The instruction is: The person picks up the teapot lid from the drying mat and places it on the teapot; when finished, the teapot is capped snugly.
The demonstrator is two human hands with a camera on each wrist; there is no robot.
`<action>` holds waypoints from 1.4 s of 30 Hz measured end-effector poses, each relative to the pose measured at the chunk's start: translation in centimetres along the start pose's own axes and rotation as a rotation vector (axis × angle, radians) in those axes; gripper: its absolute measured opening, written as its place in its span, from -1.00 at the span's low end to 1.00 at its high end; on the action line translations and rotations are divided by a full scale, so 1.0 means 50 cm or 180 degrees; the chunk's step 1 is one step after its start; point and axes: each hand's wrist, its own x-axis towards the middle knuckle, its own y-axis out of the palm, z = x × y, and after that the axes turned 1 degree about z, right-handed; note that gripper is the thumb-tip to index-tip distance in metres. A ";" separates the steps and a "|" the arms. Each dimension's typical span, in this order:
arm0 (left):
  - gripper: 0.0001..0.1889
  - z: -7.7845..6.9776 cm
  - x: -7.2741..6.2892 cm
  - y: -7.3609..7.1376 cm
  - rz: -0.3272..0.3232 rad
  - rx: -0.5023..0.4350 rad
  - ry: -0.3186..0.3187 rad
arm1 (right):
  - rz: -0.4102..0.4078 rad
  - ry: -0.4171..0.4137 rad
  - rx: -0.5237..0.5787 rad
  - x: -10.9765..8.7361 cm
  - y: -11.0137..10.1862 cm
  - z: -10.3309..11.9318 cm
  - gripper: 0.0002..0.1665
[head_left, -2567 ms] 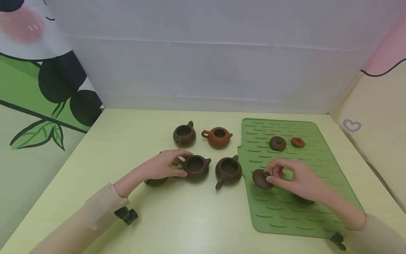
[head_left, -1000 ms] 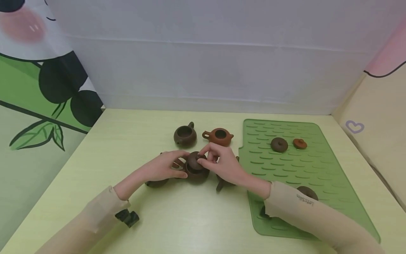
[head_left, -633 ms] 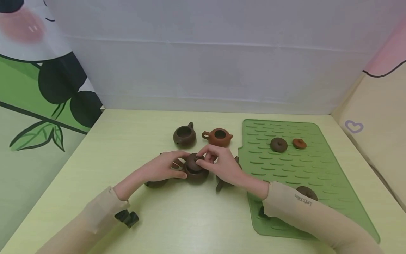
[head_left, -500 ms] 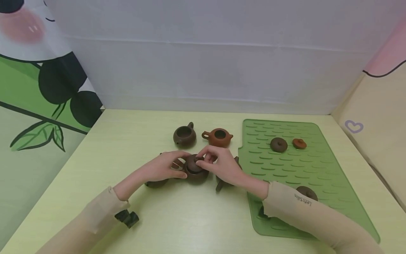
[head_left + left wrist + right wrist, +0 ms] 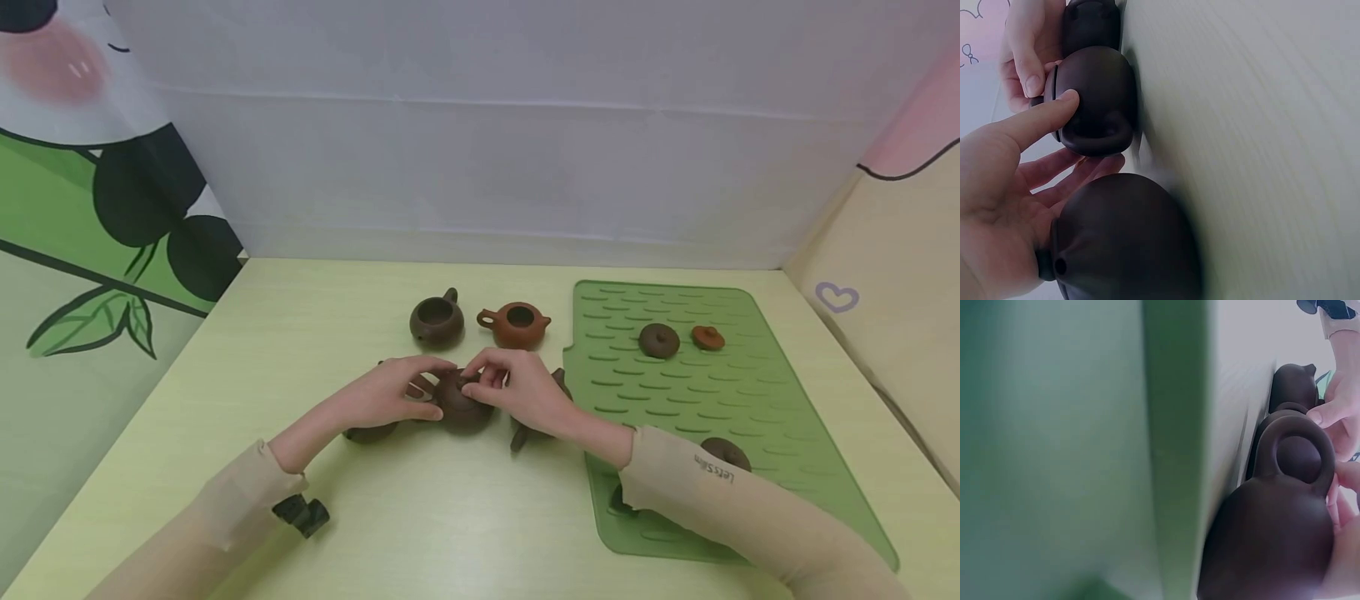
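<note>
At the table's middle stands a dark brown teapot [image 5: 467,417], its lid [image 5: 453,390] seated on the opening. My left hand [image 5: 390,392] grips this teapot on its handle side, with the thumb pressed to the body [image 5: 1094,78] in the left wrist view. Over the lid, my right hand [image 5: 525,387] pinches the knob with thumb and fingers. Partly under my left hand is another dark teapot [image 5: 1129,244], which carries a lid. A lidless dark teapot [image 5: 1272,544] stands close under my right hand, its handle toward the right wrist camera.
Behind stand an open dark teapot [image 5: 437,323] and an open reddish teapot [image 5: 519,327]. On the green mat [image 5: 637,500] at right lie a dark lid [image 5: 659,341], a small reddish lid [image 5: 707,337] and another dark lid [image 5: 726,454], partly behind my right sleeve.
My right hand has carried the lid left from the mat to the teapot. The lid has gone from tilted over the opening to seated flat. The left hand has stayed put.
</note>
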 end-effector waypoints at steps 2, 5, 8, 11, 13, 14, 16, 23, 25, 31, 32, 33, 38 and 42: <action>-0.38 0.000 0.000 0.000 -0.0006 0.0002 -0.0002 | 0.0009 -0.0002 0.0011 0.000 0.001 -0.001 -0.89; -0.38 0.000 0.001 0.001 -0.0004 -0.0003 0.0000 | 0.0016 -0.0015 0.0019 0.001 0.002 -0.003 -0.89; -0.38 0.001 0.001 0.002 -0.0001 -0.0009 0.0000 | 0.0022 -0.0032 0.0019 0.001 0.002 -0.005 -0.88; -0.37 0.002 0.002 0.002 -0.0002 -0.0005 0.0007 | 0.0028 -0.0041 0.0021 0.000 0.001 -0.004 -0.88; -0.37 0.003 0.003 0.003 -0.0004 0.0000 0.0014 | 0.0028 -0.0038 0.0021 0.000 0.001 -0.003 -0.89; -0.37 0.004 0.003 0.003 -0.0004 0.0002 0.0017 | 0.0027 -0.0036 0.0022 0.000 0.001 -0.003 -0.89; -0.37 0.005 0.003 0.003 -0.0005 0.0004 0.0019 | 0.0031 -0.0024 0.0016 -0.001 0.001 -0.002 -0.89; -0.37 0.006 0.004 0.004 -0.0012 0.0009 0.0013 | 0.0033 -0.0025 -0.0012 0.000 0.002 -0.004 -0.88; -0.37 0.005 0.004 0.004 -0.0009 0.0006 0.0014 | 0.0037 -0.0044 -0.0014 0.001 0.002 -0.006 -0.88; -0.37 0.004 0.005 0.005 0.0005 0.0019 0.0020 | 0.0252 -0.0136 -0.0120 0.005 -0.014 -0.008 -0.83; -0.37 0.004 0.005 0.005 0.0008 0.0024 0.0020 | 0.0307 -0.0153 -0.0133 0.005 -0.019 -0.007 -0.81; -0.37 0.004 0.005 0.005 0.0006 0.0029 0.0022 | 0.0357 -0.0180 -0.0137 0.004 -0.025 -0.006 -0.80; -0.38 0.007 0.005 0.006 0.0008 0.0054 0.0015 | 0.0389 -0.0190 -0.0131 -0.004 -0.054 -0.003 -0.78; -0.38 0.010 0.007 0.007 -0.0002 0.0105 0.0020 | 0.0343 -0.0079 -0.0118 -0.022 -0.087 -0.001 -0.80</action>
